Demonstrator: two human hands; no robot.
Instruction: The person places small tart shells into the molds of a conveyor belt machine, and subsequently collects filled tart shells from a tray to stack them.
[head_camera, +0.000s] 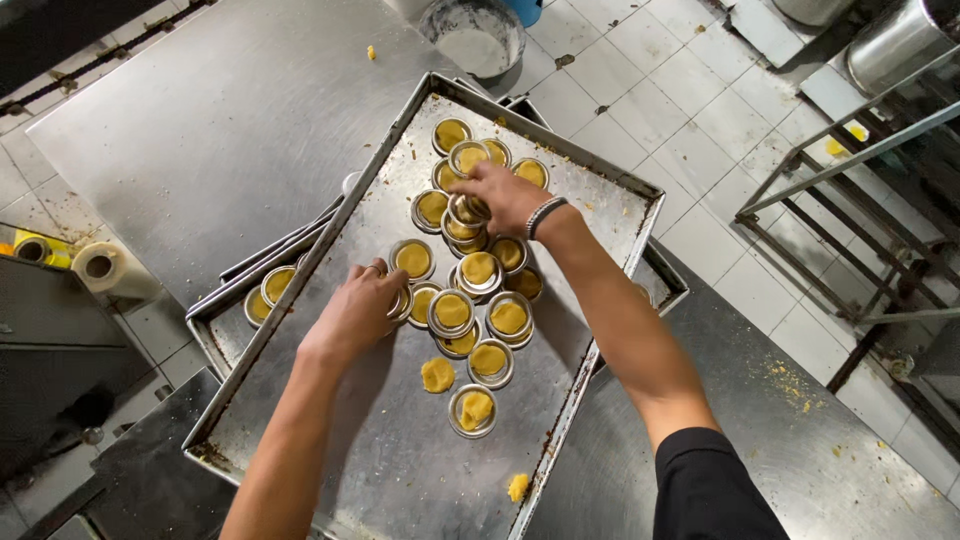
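my left hand (358, 308) lies knuckles up on the tray (400, 460), fingers curled over a small tin (401, 301) at their tips; how firmly they grip it i cannot tell. just right of that hand, dough-filled tins (452, 310) crowd together. my right hand (503, 197) reaches further up the tray, fingers pinched around a stack of tins (465, 210). more filled tins (451, 133) sit just beyond it. a bare dough disc (437, 375) lies near my left wrist's right side.
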